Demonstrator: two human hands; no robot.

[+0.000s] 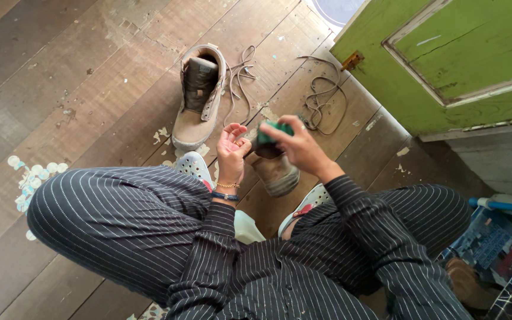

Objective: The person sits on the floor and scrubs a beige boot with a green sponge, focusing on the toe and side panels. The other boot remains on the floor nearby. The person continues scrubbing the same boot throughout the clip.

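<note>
My right hand (298, 145) grips a green sponge-like pad (274, 131) and presses it on the upper part of a tan boot (277, 172) standing between my knees. Just left of that boot, my left hand (232, 145) is raised, palm up and fingers apart, holding nothing. A second tan boot (198, 98) stands farther away on the wooden floor, unlaced, its tongue open. Two loose laces (241, 74) (321, 98) lie on the floor beyond the boots.
I am crouched in striped dark clothes and pale perforated clogs (194, 166). A green door (445, 59) stands open at the upper right. A blue box with items (487, 243) sits at the right. The floor planks (60, 89) are worn, with flaked paint.
</note>
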